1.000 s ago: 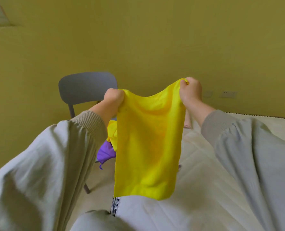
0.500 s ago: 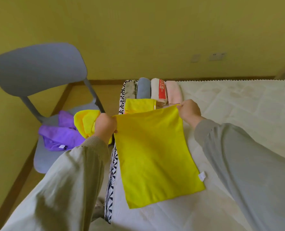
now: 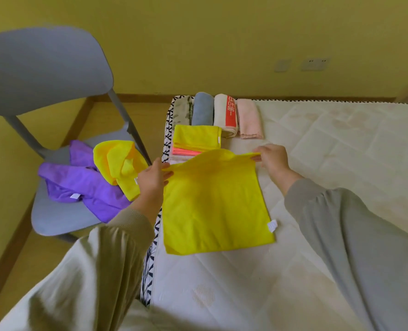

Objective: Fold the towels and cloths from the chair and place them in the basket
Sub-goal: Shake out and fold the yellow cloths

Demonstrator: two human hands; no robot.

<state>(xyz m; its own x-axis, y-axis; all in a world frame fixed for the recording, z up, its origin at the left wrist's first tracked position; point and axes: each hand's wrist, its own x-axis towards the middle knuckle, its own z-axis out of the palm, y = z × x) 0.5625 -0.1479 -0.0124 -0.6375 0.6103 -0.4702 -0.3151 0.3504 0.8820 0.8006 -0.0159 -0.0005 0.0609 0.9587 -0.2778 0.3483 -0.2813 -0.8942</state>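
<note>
From the head camera we are looking down at a pale quilted mattress (image 3: pixel 341 151), and the yellow cloth (image 3: pixel 212 206) is spread across its near left part, close to the patterned edge. Most of it lies flat, with a small white tag (image 3: pixel 272 225) at the near right corner, and only the far edge is lifted off the surface. The left hand (image 3: pixel 151 179) has the far left corner nipped between thumb and fingers. The right hand (image 3: pixel 273 158) pinches the far right corner the same way, fingertips closed tight on the fabric. The raised edge sags a little between the two hands. Just beyond it we can see a folded yellow cloth (image 3: pixel 196 137) stacked on a folded coral cloth (image 3: pixel 186 152). Behind those, side by side along the far edge, lie a mottled grey-green towel (image 3: pixel 182 111), a blue-grey towel (image 3: pixel 201 108), a cream towel with a red band (image 3: pixel 224 113) and a pink towel (image 3: pixel 249 119). Off to the left stands the grey chair (image 3: pixel 55 211), beside the mattress. On its seat a purple cloth (image 3: pixel 79 182) lies rumpled, with a crumpled yellow cloth (image 3: pixel 117 163) resting partly on top of it. Both forearms are in loose grey sleeves.
</note>
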